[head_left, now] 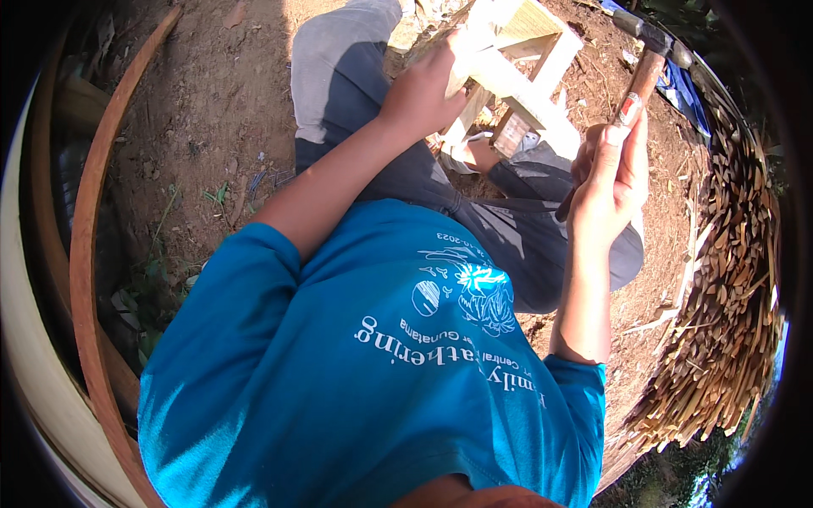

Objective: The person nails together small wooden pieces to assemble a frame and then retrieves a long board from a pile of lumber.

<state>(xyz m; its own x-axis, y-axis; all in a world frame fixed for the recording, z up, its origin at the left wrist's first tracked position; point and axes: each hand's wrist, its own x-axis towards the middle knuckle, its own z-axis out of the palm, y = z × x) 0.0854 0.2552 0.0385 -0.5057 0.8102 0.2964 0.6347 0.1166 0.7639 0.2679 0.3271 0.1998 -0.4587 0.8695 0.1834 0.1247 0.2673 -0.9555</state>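
My right hand point(608, 173) is wrapped round the wooden handle of a hammer point(644, 80), raised to the right with its dark metal head at the top. Between my legs stands a small pale wooden frame point(542, 106) made of joined bars, like a little stool, brightly lit by the sun. My left hand point(436, 80) grips a bar on the frame's left side; glare washes out its fingertips. The hammer head is apart from the frame.
I sit on bare brown soil point(216, 102), legs in dark trousers point(347, 85) bent around the frame. A large pile of thin wooden sticks point(720, 313) lies at the right. Long curved boards point(89, 203) run along the left. Blue plastic sheeting point(684, 95) shows behind the hammer.
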